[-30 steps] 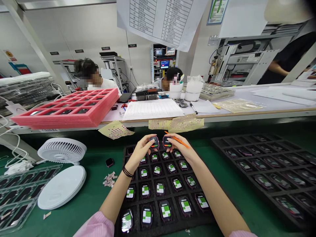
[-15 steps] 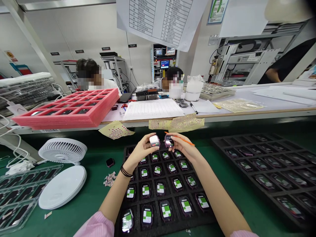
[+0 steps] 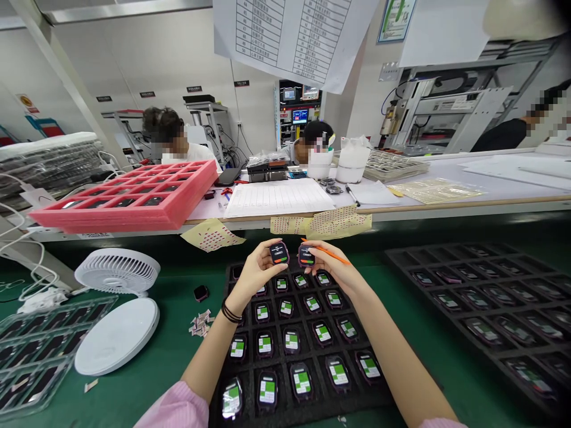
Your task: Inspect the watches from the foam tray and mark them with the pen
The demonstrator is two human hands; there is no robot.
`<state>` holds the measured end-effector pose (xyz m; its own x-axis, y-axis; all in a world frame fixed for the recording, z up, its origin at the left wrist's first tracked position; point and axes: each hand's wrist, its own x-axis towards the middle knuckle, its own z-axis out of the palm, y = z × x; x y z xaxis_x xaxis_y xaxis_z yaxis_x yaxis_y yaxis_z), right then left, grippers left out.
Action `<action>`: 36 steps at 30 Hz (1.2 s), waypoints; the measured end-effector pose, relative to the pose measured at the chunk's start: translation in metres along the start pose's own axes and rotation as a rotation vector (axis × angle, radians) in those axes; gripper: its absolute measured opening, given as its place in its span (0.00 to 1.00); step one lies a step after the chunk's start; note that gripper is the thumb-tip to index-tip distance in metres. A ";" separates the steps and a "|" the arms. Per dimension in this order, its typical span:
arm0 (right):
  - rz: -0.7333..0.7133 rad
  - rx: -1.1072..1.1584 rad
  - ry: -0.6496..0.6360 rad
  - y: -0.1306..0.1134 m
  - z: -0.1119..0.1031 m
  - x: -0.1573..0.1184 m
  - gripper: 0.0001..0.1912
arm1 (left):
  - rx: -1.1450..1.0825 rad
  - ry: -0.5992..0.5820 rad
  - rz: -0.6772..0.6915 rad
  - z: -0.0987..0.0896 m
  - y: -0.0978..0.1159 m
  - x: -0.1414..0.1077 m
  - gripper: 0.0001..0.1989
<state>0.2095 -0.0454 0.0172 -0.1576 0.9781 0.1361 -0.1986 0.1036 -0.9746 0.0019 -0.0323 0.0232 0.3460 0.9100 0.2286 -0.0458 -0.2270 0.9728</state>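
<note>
My left hand grips a smartwatch by its edges, its dark screen lit with a red and green bar. In my right hand is a second smartwatch showing a similar screen. An orange stick-like tool also lies between the fingers of that hand. The two watches are held side by side, a small gap apart. Beneath them is a black foam tray with several watches in its compartments, most with green and white screens.
A second black tray of watches lies at right. To the left are a white fan, clear plastic trays, a loose watch and small paper strips. A pink foam tray sits on the shelf. Other people sit beyond.
The left watch's screen has turned from white to dark with a red and green bar. The right watch's screen now shows a similar display. Both hands stay nearly in place.
</note>
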 end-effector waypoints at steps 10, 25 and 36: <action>0.010 -0.044 0.019 -0.001 0.004 0.000 0.16 | 0.021 0.055 -0.054 0.002 0.001 0.003 0.21; 0.007 -0.042 -0.008 0.000 0.002 0.000 0.16 | -0.055 0.030 -0.076 -0.002 -0.003 0.004 0.20; -0.040 -0.083 -0.102 0.005 -0.003 0.002 0.22 | 0.014 0.029 -0.050 0.000 -0.003 0.004 0.24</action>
<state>0.2111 -0.0429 0.0125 -0.2497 0.9498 0.1883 -0.1268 0.1607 -0.9788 0.0033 -0.0276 0.0208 0.3198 0.9300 0.1809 -0.0156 -0.1858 0.9825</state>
